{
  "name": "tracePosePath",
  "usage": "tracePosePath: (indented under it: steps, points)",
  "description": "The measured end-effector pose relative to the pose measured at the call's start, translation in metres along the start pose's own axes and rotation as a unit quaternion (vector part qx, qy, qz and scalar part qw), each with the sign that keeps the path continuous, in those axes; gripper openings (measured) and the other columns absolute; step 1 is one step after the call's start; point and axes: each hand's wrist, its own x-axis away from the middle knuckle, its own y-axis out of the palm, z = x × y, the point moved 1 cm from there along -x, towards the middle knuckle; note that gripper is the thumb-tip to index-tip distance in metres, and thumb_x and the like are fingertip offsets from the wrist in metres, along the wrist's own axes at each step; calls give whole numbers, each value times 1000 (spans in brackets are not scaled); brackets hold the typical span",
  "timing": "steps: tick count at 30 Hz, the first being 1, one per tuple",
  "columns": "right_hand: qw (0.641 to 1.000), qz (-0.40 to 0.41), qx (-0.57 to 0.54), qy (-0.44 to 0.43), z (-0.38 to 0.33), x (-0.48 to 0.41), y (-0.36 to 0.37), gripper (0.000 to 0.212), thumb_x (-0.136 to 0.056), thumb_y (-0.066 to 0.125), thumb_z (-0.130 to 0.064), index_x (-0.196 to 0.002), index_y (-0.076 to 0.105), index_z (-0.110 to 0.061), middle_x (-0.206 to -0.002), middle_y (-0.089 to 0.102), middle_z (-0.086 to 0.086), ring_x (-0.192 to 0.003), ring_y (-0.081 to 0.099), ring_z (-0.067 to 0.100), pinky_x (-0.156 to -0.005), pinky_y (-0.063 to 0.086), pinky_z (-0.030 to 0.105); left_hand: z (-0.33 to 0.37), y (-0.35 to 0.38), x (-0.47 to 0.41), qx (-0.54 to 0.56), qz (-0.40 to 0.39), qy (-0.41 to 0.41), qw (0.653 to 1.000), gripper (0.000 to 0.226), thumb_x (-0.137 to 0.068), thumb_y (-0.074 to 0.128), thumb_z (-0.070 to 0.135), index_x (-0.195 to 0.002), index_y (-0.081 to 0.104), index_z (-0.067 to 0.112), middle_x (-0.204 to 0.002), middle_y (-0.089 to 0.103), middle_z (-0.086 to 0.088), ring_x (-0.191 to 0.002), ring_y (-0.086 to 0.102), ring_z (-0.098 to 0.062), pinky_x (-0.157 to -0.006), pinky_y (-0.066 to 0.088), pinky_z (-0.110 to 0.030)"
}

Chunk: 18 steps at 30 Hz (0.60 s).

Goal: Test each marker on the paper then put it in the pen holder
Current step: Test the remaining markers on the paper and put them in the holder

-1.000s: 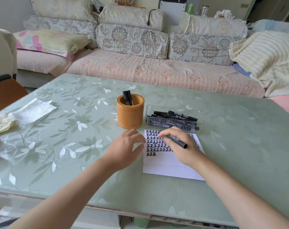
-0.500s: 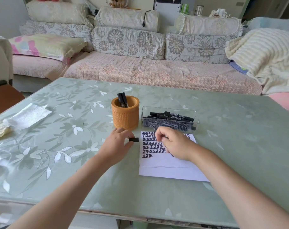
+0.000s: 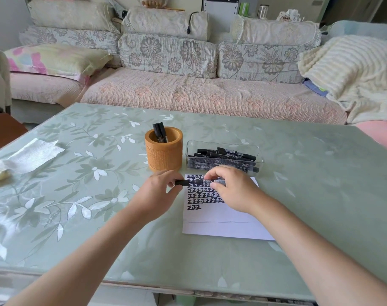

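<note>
A black marker [image 3: 207,182] lies level just above the white paper [image 3: 221,224], which carries rows of black test marks. My right hand [image 3: 234,191] pinches the marker's barrel. My left hand [image 3: 159,193] pinches its black cap [image 3: 182,182] at the marker's left end; whether the cap is fully seated I cannot tell. Behind my hands stands the orange pen holder [image 3: 164,153] with two black markers [image 3: 160,132] in it. To its right a clear tray [image 3: 223,156] holds several more black markers.
The table [image 3: 320,184] has a green floral glass top. A crumpled tissue [image 3: 31,154] lies at its left edge. A floral sofa [image 3: 166,89] with cushions and a cream blanket [image 3: 353,71] runs behind the table.
My right hand stopped writing and lifted the marker off the paper. My left hand brought the cap across to the marker's tip, and the two now meet.
</note>
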Motion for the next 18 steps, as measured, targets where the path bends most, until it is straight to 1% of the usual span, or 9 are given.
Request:
tracePosePath:
  steps: [2,5,8,9,11,13,15,18]
  points:
    - [1000,-6,2,-3,-1,0,1,19,-94,58,-19,-107,66,-30,-114,63,-15,-109,56,7,-95,43,27,1,0,0,1,-5,7,1000,15,-89,63,16,-99,67,26,-87,63,10,-84,57,-4,-72,41,-13]
    - [1000,-10,-15,-16,-4,0,4,18,-93,60,-18,-106,66,-30,-110,63,-16,-105,55,2,-91,40,19,6,-1,1,-1,-20,23,1000,13,-90,62,20,-101,67,26,-86,61,13,-83,55,-1,-70,40,-11]
    - [999,-8,-31,-27,-7,0,7,21,-84,70,-18,-100,66,-32,-102,63,-17,-96,56,-3,-84,39,8,10,-4,0,2,-39,41,998,10,-92,62,21,-99,68,23,-86,61,11,-81,55,-1,-68,41,-14]
    - [999,-4,-34,-28,-8,-1,8,24,-81,74,-18,-99,66,-32,-100,63,-17,-95,56,-3,-83,38,7,10,-5,-1,2,-41,42,998,10,-92,61,22,-99,69,23,-86,61,10,-81,54,-1,-68,42,-15]
    - [999,11,-42,-27,-10,-2,8,23,-79,77,-18,-98,69,-29,-98,64,-16,-93,57,-1,-82,40,11,10,-9,-3,-1,-43,44,998,10,-93,61,25,-98,69,24,-85,61,8,-79,54,-4,-67,44,-19]
    - [999,27,-27,-27,-14,-3,9,19,-81,77,-22,-99,71,-26,-99,66,-16,-95,58,3,-86,43,20,9,-11,-5,-10,-43,55,997,10,-93,61,25,-96,70,24,-81,59,7,-76,52,-5,-65,43,-23]
    - [999,31,-9,-26,-18,-3,9,18,-82,75,-28,-100,72,-29,-101,67,-16,-97,60,6,-87,46,25,8,-12,-5,-18,-40,66,997,12,-94,60,25,-93,71,22,-74,54,6,-72,49,-4,-61,37,-18]
    - [1000,26,-8,-15,-22,-5,7,16,-84,73,-32,-100,73,-31,-99,70,-14,-93,62,9,-81,47,27,6,-14,-6,-21,-25,78,996,14,-93,60,26,-89,72,19,-71,52,4,-71,47,-5,-60,34,-15]
